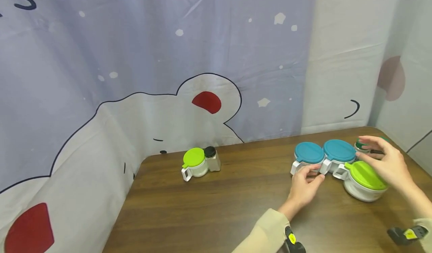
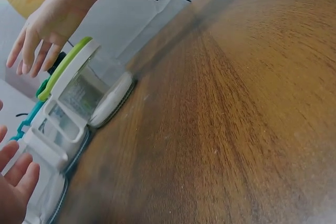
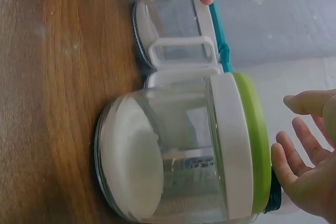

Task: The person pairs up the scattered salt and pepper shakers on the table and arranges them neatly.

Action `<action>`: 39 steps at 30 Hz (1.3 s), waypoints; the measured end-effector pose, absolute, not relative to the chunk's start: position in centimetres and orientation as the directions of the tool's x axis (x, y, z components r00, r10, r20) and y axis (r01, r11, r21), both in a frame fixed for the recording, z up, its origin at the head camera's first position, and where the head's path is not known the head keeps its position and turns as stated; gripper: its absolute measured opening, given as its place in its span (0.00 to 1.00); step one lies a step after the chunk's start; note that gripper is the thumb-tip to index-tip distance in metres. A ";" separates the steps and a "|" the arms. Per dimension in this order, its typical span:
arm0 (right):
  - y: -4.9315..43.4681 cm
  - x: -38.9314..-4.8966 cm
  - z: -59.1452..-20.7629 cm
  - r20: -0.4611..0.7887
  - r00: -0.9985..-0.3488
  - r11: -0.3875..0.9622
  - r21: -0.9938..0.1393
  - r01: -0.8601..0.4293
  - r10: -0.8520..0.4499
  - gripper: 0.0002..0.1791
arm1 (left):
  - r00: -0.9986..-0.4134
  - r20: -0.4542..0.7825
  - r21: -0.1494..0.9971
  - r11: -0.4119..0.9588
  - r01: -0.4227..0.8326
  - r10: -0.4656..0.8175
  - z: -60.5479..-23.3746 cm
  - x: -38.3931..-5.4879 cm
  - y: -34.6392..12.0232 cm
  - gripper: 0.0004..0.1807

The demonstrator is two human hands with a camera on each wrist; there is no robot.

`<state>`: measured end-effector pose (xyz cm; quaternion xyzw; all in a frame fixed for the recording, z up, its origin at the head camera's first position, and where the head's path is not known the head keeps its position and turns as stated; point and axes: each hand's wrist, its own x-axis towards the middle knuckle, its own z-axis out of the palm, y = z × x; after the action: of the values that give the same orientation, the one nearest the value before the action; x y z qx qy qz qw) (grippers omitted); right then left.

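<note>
head view: left hand (image 1: 305, 187) by the blue-lidded jars (image 1: 309, 153), right hand (image 1: 389, 163) above the green-lidded jar (image 1: 366, 178) on the worktop's (image 1: 209, 215) right side, fingers loosely parted, nothing held; any shift probably wants light pressure low on the glass (image 3: 184, 129), handle (image 1: 340, 172) kept clear.

We can read no word, brand or number anywhere. On the green-lidded jar (image 3: 181, 148) at the right, the right wrist view gives us small, blurred marks in the glass, and we cannot tell whether they are printed on it or show through from behind; the left wrist view gives us only a faint greenish smudge there. In the head view we find a yellow label (image 1: 292, 238) on the left wrist's black device (image 1: 297, 247) and another yellow label (image 1: 410, 234) on the right wrist's black device (image 1: 397, 236), both too small to make out.
</note>
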<state>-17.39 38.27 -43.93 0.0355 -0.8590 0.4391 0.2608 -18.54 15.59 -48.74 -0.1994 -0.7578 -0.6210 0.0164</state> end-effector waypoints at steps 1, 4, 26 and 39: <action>38.4 -17.3 -43.9 0.480 -0.860 0.614 -0.736 -0.286 0.175 0.26 | -0.915 0.266 0.933 0.157 0.323 0.305 -48.8 -18.6 15.7 0.15; 38.8 -17.1 -43.8 0.476 -0.859 0.611 -0.742 -0.276 0.190 0.26 | -0.896 0.268 0.924 0.169 0.343 0.355 -48.8 -18.5 16.2 0.17; 41.2 -16.3 -43.7 0.555 -0.761 0.632 -0.732 -0.254 0.336 0.28 | -0.817 0.282 0.845 0.274 0.460 0.504 -48.0 -18.5 18.0 0.25; 42.6 -15.8 -45.1 0.517 -0.752 0.627 -0.758 -0.180 0.408 0.31 | -0.825 0.209 0.840 0.335 0.426 0.525 -48.0 -18.6 18.6 0.34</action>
<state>-15.84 42.60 -45.13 -0.0684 -0.8332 0.4264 0.3452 -18.59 18.61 -48.04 -0.2916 -0.8156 -0.4973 -0.0494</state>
